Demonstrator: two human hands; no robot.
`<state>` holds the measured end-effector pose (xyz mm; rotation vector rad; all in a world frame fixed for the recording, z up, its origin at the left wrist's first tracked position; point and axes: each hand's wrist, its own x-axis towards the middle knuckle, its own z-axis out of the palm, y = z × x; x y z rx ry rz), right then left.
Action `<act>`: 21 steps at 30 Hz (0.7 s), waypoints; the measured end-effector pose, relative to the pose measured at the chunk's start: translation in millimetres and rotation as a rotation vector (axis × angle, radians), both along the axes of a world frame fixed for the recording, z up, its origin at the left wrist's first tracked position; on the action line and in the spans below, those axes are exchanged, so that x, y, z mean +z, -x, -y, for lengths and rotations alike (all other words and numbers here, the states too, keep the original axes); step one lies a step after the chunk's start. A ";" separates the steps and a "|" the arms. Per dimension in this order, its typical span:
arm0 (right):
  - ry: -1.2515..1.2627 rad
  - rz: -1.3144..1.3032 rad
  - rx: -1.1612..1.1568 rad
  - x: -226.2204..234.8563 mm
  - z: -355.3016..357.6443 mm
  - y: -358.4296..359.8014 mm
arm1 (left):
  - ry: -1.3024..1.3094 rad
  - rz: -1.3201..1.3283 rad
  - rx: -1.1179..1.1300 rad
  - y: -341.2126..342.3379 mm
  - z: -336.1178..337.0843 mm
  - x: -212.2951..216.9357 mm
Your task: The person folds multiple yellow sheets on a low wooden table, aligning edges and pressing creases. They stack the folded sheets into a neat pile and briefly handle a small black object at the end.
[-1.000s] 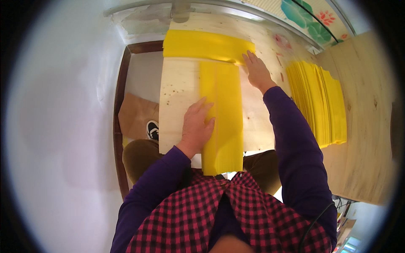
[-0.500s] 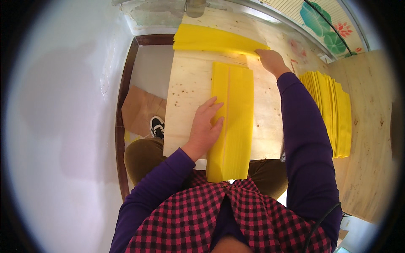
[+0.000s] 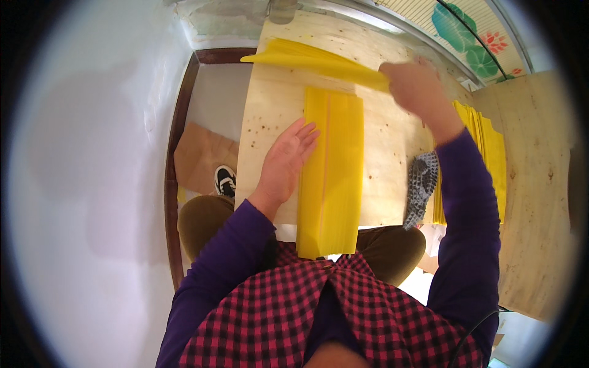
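While the right hand (image 3: 416,91) grips yellow sheeting (image 3: 325,63) near the bench's (image 3: 386,178) far edge, seemingly light, floppy and best held by its end, the left hand (image 3: 283,158), loosely extended, borders the yellow stack (image 3: 340,165).

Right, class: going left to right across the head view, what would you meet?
White wall, black-and-white shoe, left hand, near yellow stack, grey patterned cloth, right-side yellow stack.

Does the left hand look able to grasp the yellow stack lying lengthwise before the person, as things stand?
Probably yes: the left hand is open and overlaps the left edge of the yellow stack, with nothing else seen on top. The right hand is clear, farther right.
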<state>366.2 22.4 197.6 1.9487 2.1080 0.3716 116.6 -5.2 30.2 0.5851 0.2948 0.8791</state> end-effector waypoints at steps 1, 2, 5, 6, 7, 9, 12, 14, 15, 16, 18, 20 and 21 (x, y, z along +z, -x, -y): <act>-0.057 -0.002 0.069 0.7 19.5 17.5 | 0.066 0.021 -0.024 -0.3 0.4 1.4; -0.060 0.019 0.039 -2.3 38.4 36.2 | 0.129 0.050 -0.042 -0.9 1.7 2.7; 0.025 -0.081 0.025 -16.6 89.1 86.7 | 0.342 0.225 -0.087 -0.2 3.2 7.3; 0.112 -0.139 -0.046 -24.1 102.0 102.6 | 0.436 0.275 -0.093 0.2 3.5 9.1; 0.164 -0.195 -0.078 -31.3 113.0 116.9 | 0.429 0.268 -0.058 1.0 4.8 10.8; 0.244 -0.283 -0.100 -43.3 129.3 138.9 | 0.424 0.244 0.020 2.6 6.4 13.5; 0.301 -0.475 -0.110 -45.8 148.1 139.3 | 0.496 0.099 0.069 5.7 4.0 13.5; 0.179 -0.614 -0.115 -47.9 155.3 124.9 | 0.537 0.097 0.083 8.3 3.1 10.2; 0.060 -0.680 -0.131 -51.2 152.0 112.1 | 0.561 0.093 0.092 9.8 2.8 8.2; -0.093 -0.762 -0.087 -56.3 147.5 98.1 | 0.572 0.090 0.091 11.4 2.7 5.5; -0.178 -0.948 -0.186 -75.2 126.3 72.5 | 0.592 0.083 0.086 14.0 1.4 0.6; -0.165 -1.047 -0.201 -100.6 107.6 61.5 | 0.575 0.095 0.073 14.7 0.4 -3.6; -0.142 -1.099 -0.268 -109.6 102.8 56.9 | 0.583 0.098 0.064 14.8 0.8 -4.6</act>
